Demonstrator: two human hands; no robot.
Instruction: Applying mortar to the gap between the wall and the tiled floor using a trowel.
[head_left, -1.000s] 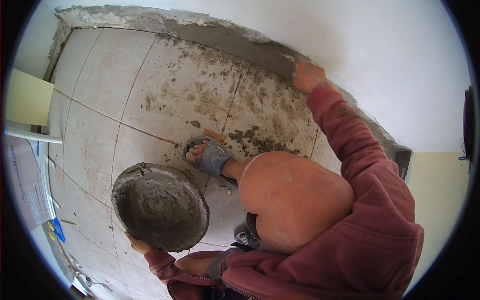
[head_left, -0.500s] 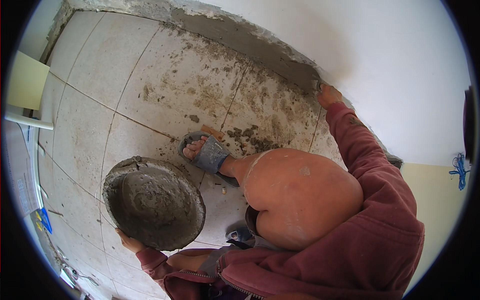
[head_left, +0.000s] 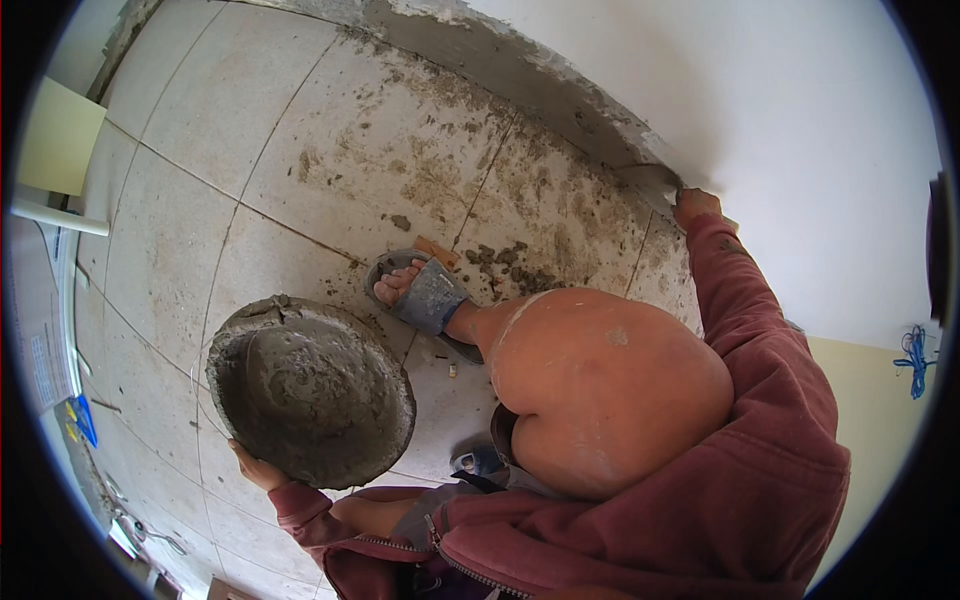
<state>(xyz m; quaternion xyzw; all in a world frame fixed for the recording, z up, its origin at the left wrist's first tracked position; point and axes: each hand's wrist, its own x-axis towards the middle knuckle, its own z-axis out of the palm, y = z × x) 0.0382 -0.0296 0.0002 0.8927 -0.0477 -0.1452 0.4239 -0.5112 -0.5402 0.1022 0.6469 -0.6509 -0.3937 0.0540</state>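
Observation:
My right hand (head_left: 697,206) is closed around a trowel whose thin grey blade (head_left: 652,182) lies against the foot of the wall; its handle is hidden by my fingers. Beside the blade runs a strip of wet grey mortar (head_left: 540,105) along the wall's base. At the lower left, my left hand (head_left: 257,467) grips the near rim of a round basin (head_left: 402,440) crusted with mortar. Inside it lies a mass of wet mortar (head_left: 325,390), and the basin tips slightly. The left fingertips partly vanish behind the rim.
Mortar crumbs (head_left: 500,262) and smears dirty the pale floor tiles (head_left: 290,180) below the wall. My sandalled foot (head_left: 425,295) stands by a small reddish-brown piece (head_left: 437,252). A blue cable bundle (head_left: 914,362) hangs at the far right. A white-framed panel (head_left: 50,310) stands at the left.
My right hand with the trowel has slid right along the wall's base, and more of the blade shows. The left hand keeps its hold on the basin. The view has shifted a little.

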